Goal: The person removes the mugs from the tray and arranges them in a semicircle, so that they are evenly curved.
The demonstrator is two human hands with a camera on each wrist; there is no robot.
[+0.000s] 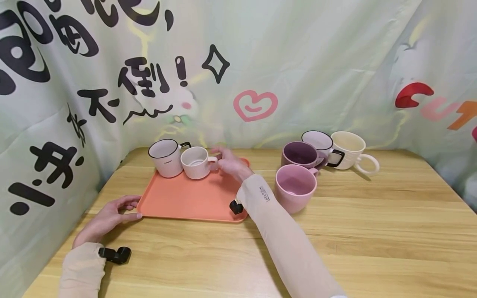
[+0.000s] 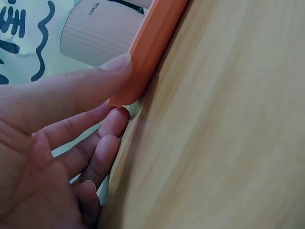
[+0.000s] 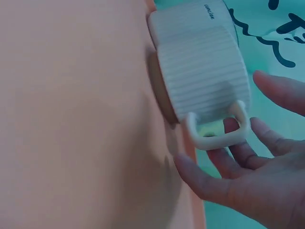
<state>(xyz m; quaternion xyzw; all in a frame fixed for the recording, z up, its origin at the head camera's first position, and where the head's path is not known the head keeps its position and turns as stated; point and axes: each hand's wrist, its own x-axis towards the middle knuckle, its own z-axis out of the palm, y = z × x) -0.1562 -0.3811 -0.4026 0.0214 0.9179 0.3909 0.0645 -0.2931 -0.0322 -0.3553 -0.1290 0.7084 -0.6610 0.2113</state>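
Observation:
My left hand [image 1: 108, 215] holds the near left corner of an orange tray [image 1: 190, 200], its thumb on the outer wall and fingertips at the corner. My right hand [image 1: 234, 164] is at the handle of a small white ribbed mug [image 3: 205, 74]. The thumb is spread apart from the other fingers, and some fingertips lie behind the handle; the right wrist view shows no firm grip. That mug stands upright on the tray's back part. Close to its left is a larger white mug with a black rim [image 1: 165, 163], also upright on the tray.
Right of the tray stand a pink mug [image 1: 294, 198], a purple mug [image 1: 288, 157], a black-rimmed white mug [image 1: 308, 138] and a cream mug [image 1: 344, 153] with a ring handle. All are grouped closely on the wooden table [image 1: 391, 231]. A printed curtain [image 1: 309, 62] hangs behind.

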